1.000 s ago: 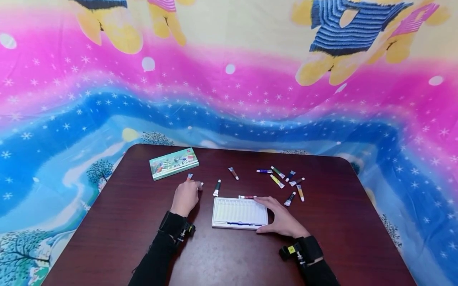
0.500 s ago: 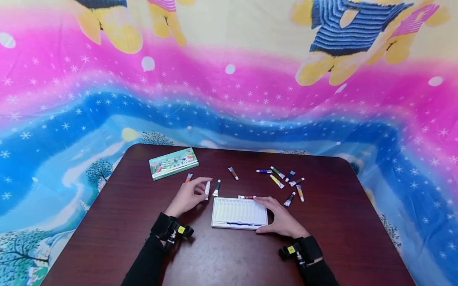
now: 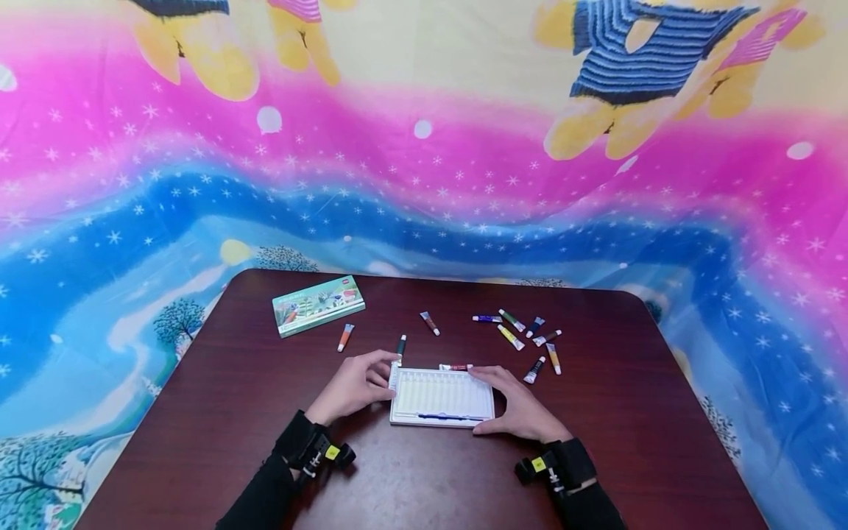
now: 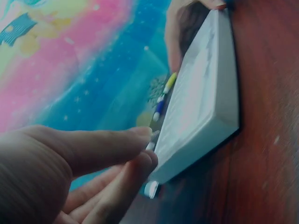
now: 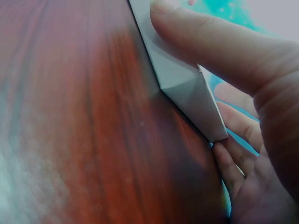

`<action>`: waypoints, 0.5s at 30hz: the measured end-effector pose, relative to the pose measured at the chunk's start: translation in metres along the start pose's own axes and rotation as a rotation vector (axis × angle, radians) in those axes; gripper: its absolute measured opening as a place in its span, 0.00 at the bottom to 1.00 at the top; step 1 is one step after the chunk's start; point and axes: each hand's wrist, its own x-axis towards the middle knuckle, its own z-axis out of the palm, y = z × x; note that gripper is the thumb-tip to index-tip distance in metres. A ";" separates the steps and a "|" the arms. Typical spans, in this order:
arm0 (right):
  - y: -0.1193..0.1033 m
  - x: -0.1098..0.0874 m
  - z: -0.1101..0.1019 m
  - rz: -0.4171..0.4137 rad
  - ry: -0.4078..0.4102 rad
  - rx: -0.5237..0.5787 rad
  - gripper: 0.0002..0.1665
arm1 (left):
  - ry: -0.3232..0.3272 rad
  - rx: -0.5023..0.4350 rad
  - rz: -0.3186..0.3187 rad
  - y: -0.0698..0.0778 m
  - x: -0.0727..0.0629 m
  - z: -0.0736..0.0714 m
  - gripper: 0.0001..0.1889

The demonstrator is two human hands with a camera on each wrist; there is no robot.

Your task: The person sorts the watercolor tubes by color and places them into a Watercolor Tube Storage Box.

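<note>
A white plastic tray (image 3: 440,394) with a row of narrow slots lies on the table, a thin blue paintbrush (image 3: 450,417) along its front. My left hand (image 3: 354,383) pinches a white paint tube (image 3: 394,377) at the tray's left edge; the fingers mostly hide it in the left wrist view. With thumb in front and fingers behind, my right hand (image 3: 520,405) grips the tray's right end. Just behind the tray lie a dark green tube (image 3: 401,346) and a red tube (image 3: 455,367), the green one partly covered.
A flat green printed box (image 3: 318,305) sits at the back left, an orange tube (image 3: 345,338) near it. One brown tube (image 3: 430,323) lies behind the tray. Several more tubes, among them a yellow tube (image 3: 511,337) and a black tube (image 3: 534,370), are scattered at the right.
My left hand has picked up the white tube from beside the orange one and carried it right to the tray's left edge. My right hand stays on the tray.
</note>
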 end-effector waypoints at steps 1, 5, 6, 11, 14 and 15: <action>0.000 0.000 0.000 -0.001 0.000 0.000 0.58 | 0.003 0.013 0.002 0.002 0.000 0.002 0.31; 0.001 0.000 0.000 0.000 0.000 -0.003 0.57 | 0.023 0.082 0.018 0.006 -0.001 0.013 0.30; 0.001 0.000 0.000 -0.002 0.000 -0.003 0.57 | 0.028 0.105 0.022 0.007 -0.002 0.016 0.30; 0.001 0.000 0.001 -0.013 0.000 -0.007 0.57 | 0.059 0.193 0.060 0.009 -0.004 0.024 0.29; 0.002 0.000 0.000 -0.011 0.003 0.000 0.57 | 0.072 0.227 0.077 0.009 -0.003 0.026 0.28; 0.002 0.000 0.001 -0.010 0.003 0.001 0.58 | 0.075 0.239 0.081 0.009 -0.003 0.026 0.28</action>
